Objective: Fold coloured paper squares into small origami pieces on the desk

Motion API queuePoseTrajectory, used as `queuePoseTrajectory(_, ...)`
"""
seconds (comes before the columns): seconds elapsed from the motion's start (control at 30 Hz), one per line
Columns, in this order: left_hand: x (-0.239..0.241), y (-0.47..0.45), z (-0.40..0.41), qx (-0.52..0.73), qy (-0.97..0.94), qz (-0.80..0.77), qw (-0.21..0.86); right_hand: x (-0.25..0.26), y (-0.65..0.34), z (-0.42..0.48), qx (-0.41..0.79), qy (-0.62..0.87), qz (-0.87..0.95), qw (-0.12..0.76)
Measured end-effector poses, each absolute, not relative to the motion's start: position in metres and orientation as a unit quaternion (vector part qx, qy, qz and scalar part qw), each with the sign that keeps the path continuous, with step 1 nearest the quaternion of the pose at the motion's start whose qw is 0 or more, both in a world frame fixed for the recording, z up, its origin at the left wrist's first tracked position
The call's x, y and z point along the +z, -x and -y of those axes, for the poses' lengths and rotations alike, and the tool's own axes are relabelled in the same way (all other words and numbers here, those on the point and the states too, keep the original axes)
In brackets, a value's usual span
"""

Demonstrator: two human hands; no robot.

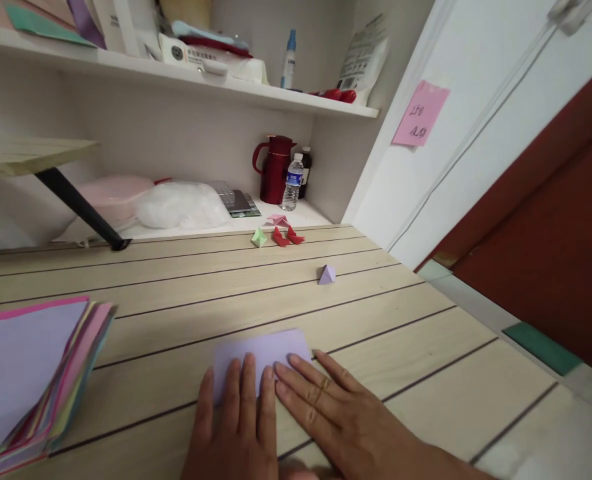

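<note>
A sheet of lilac paper point(261, 347), seemingly folded, lies flat on the wooden table point(176, 293) in front of me. My left hand point(241, 420) rests with outstretched fingers over the paper's lower left part. From the right, my right hand point(331, 407) lies flat, its fingertips on the paper's right side. Both hands hide the paper's near edge. Beyond them stands a small folded lilac paper shape point(327, 275). Farther back sit a light green paper piece point(259, 237), red folded pieces point(287, 237) and a pink one point(277, 220).
At the left is a stack of coloured paper point(31, 380). A black shelf leg point(81, 207) stands on the table behind it. Along the back are a white plastic bag point(181, 205), a dark red jug point(275, 170) and a water bottle point(293, 183). A pink note point(421, 115) hangs at right.
</note>
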State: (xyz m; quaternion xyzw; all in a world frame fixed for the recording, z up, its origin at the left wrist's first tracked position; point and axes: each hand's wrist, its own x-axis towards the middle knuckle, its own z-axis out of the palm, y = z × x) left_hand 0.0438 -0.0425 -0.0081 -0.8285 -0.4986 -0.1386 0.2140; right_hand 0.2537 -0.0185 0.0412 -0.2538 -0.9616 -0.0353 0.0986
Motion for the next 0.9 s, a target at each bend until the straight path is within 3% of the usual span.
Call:
queuePoseTrajectory(0.2,-0.005,-0.042,0.044,-0.116,0.825,0.517,0.197,0.056,-0.285,0.033,0.054,0.328,0.941,0.062)
queuePoseTrajectory(0.37,-0.006,-0.035,0.043,-0.128,0.849,0.483,0.171,0.058,-0.268,0.027,0.004,0.373,0.918,0.132)
queuePoseTrajectory(0.6,0.003,-0.034,0.043,-0.12,0.842,0.518,0.089,0.061,-0.247,0.018,0.133,0.29,0.945,0.078)
queuePoseTrajectory(0.9,0.013,0.006,0.067,-0.081,0.811,0.56,0.145,0.056,-0.251,0.024,0.135,0.305,0.939,0.081)
